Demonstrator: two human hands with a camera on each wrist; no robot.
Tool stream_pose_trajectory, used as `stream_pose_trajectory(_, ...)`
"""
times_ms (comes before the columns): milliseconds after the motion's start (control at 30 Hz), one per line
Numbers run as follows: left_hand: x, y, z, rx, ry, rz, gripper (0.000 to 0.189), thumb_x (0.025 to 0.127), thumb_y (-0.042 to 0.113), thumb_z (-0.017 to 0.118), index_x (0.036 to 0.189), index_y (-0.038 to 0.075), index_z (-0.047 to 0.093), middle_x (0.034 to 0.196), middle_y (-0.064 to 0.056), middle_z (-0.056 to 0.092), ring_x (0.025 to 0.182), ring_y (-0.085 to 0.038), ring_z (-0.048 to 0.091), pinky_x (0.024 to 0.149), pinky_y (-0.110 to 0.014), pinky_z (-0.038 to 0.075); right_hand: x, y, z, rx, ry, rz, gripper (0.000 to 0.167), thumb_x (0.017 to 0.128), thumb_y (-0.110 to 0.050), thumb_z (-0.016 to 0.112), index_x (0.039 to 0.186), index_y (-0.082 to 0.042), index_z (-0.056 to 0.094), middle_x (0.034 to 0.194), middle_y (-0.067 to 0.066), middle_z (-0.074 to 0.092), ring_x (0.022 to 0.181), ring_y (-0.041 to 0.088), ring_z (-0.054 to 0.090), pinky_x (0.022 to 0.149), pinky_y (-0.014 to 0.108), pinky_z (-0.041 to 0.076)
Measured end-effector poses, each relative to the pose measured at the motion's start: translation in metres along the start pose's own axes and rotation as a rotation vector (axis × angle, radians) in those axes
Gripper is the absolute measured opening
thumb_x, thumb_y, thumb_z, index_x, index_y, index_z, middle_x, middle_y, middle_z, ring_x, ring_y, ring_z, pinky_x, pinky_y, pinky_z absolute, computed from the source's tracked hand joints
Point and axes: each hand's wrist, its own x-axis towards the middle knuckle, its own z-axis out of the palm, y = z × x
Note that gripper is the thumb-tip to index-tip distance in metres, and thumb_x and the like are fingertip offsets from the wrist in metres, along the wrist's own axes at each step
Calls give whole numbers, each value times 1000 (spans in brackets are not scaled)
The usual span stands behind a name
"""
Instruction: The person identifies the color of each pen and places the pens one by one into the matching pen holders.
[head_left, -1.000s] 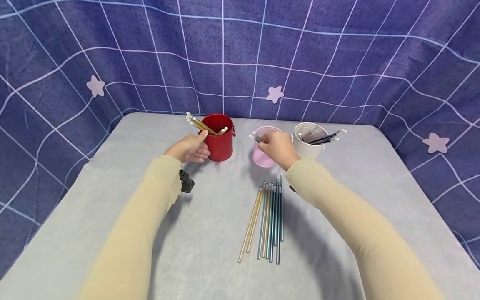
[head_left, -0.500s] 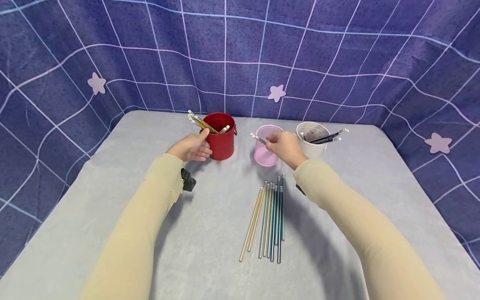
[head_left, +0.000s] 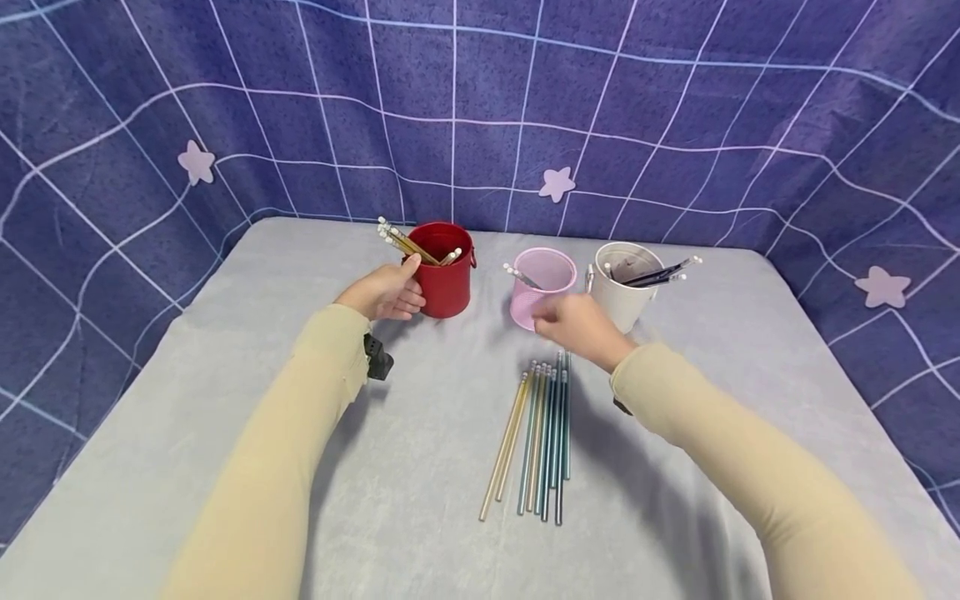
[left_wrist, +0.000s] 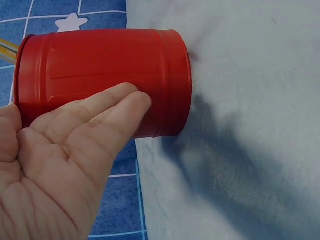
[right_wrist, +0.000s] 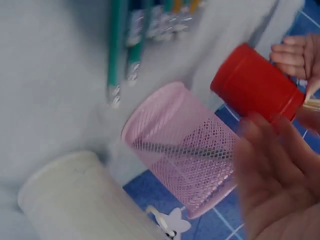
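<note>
My left hand (head_left: pixel 384 292) rests against the left side of a red bucket (head_left: pixel 448 287). Its thumb lies at the rim and its fingers lie straight along the wall, plain in the left wrist view. Gold pencils (head_left: pixel 414 247) with white erasers lean out of that bucket. My right hand (head_left: pixel 581 327) holds nothing; its loosely bent fingers overlap the front of the pink mesh cup (head_left: pixel 528 302) in the head view. Inside the cup, dark grey pencils (right_wrist: pixel 185 151) lean to the left, showing through the mesh in the right wrist view.
A white bucket (head_left: pixel 618 304) with dark pencils (head_left: pixel 660 275) leaning right stands beside the pink cup. Several gold, teal and dark blue pencils (head_left: pixel 532 442) lie side by side on the grey cloth (head_left: pixel 420 467). A purple-blue curtain (head_left: pixel 480 108) hangs behind.
My right hand has let go of the dark grey pencils, which now lean in the pink cup, and has drawn back toward me and right. The left hand stays at the red bucket.
</note>
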Motion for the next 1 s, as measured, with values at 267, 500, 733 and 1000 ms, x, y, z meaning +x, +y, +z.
stream_pose_trajectory(267, -2, 2, 0, 39, -18, -15, 84, 100, 53, 7, 143, -19, 16, 147, -33, 28, 137, -40, 30, 110, -44, 29, -20, 10, 7, -248, -419, 117, 26, 79, -19, 62, 55, -9, 58, 48, -5, 49, 47, 11, 46, 53, 28, 43)
stream_pose_trajectory(500, -1, 2, 3, 33, -18, -19, 83, 101, 52, 7, 143, -19, 15, 147, -33, 27, 137, -40, 29, 111, -44, 27, -29, 25, 22, -227, -518, 200, 28, 77, -10, 59, 50, -12, 50, 40, -6, 43, 39, 8, 42, 49, 24, 39)
stream_pose_trajectory(733, -3, 7, 3, 57, -14, 3, 75, 103, 45, 9, 143, -19, 17, 147, -33, 28, 136, -41, 30, 111, -45, 28, -32, 26, 27, -216, -498, 267, 25, 78, -8, 63, 58, -13, 48, 44, -5, 46, 39, 8, 43, 45, 22, 37)
stream_pose_trajectory(1000, -6, 10, 2, 32, -6, 0, 71, 104, 41, 11, 142, -19, 17, 146, -33, 29, 136, -41, 31, 110, -45, 28, -34, 24, 25, -215, -474, 254, 25, 74, -6, 63, 57, -14, 47, 44, -4, 47, 40, 10, 44, 45, 24, 37)
